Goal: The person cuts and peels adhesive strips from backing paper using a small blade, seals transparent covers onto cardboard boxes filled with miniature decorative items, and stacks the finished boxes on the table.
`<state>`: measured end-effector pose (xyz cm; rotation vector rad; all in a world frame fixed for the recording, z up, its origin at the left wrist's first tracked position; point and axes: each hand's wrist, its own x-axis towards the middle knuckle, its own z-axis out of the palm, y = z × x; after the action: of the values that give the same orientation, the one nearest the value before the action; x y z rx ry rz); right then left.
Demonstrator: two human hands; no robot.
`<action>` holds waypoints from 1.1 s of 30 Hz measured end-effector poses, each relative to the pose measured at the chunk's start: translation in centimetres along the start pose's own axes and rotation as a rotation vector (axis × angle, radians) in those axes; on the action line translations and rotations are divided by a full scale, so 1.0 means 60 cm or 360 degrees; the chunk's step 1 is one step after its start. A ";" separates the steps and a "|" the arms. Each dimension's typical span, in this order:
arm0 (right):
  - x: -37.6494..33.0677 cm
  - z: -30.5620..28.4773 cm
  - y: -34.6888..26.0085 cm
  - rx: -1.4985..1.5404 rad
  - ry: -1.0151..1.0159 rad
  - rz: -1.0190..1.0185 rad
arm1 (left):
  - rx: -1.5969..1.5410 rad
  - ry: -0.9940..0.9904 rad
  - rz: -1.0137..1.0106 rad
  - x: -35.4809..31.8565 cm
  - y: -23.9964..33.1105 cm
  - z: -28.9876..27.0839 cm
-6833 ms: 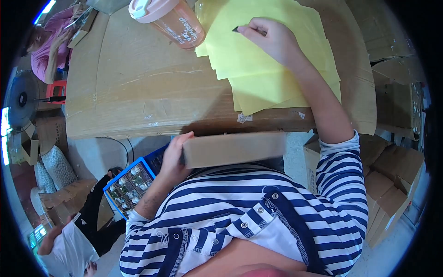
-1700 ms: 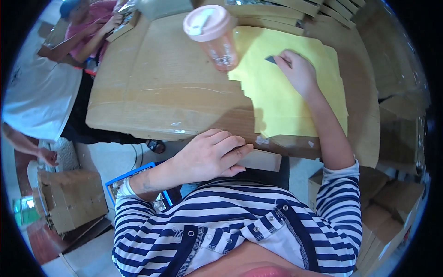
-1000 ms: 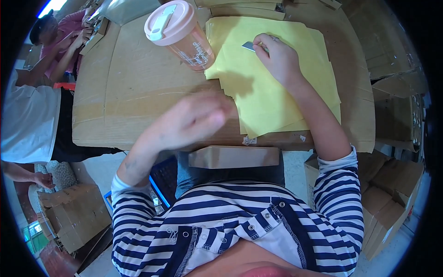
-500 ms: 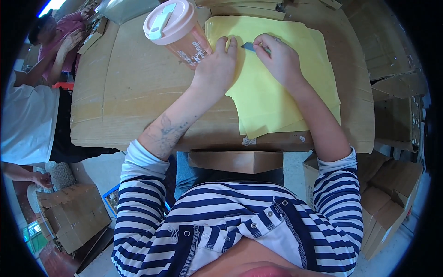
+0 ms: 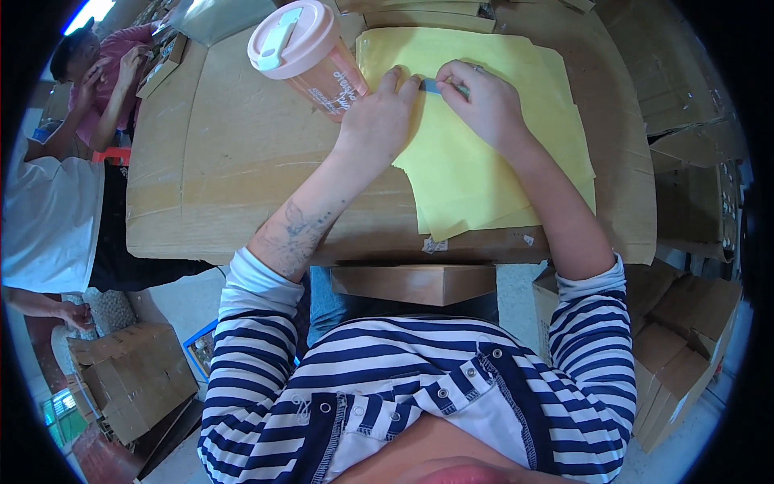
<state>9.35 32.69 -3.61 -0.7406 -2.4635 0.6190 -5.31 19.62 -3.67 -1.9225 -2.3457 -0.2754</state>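
Note:
Yellow paper sheets [image 5: 500, 153] lie in a slightly uneven stack on the cardboard-covered table. My left hand [image 5: 379, 117] rests at their upper left edge, fingers stretched and a little apart, thumb hidden. Pinched between the thumb and fingers of my right hand [image 5: 484, 101] is a small flat blue-grey blade [image 5: 430, 85]. It lies low over the paper, its left end close to my left fingertips. Whether it touches the sheet I cannot tell. Just left of my left hand stands a pink lidded cup [image 5: 310, 60], close to my fingers.
Brown cardboard [image 5: 193, 161] covers the tabletop. A flat carton [image 5: 415, 282] sits below its near edge, by my lap. Open cartons [image 5: 677, 347] stand at the right. Two people work at the left, one in pink [image 5: 113, 73], one in white [image 5: 52, 218].
The blade now shows as a flat strip rather than a point, nearer my left fingertips. My right hand has shifted slightly left. The person in pink has moved their hands.

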 end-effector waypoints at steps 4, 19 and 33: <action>-0.004 -0.003 -0.001 0.0193 0.0024 0.0057 | -0.0089 0.0082 -0.0036 -0.003 0.001 0.002; -0.002 0.009 0.011 -0.0043 0.0232 -0.0163 | -0.0752 0.0288 0.0306 -0.113 0.058 -0.185; 0.002 0.022 0.023 -0.0034 0.0183 -0.0150 | -0.1605 -0.0799 0.0061 -0.135 0.080 -0.197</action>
<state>9.04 33.43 -5.31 -0.6454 -2.3872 0.5021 0.55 10.39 6.78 -2.6758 -2.7471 -1.3266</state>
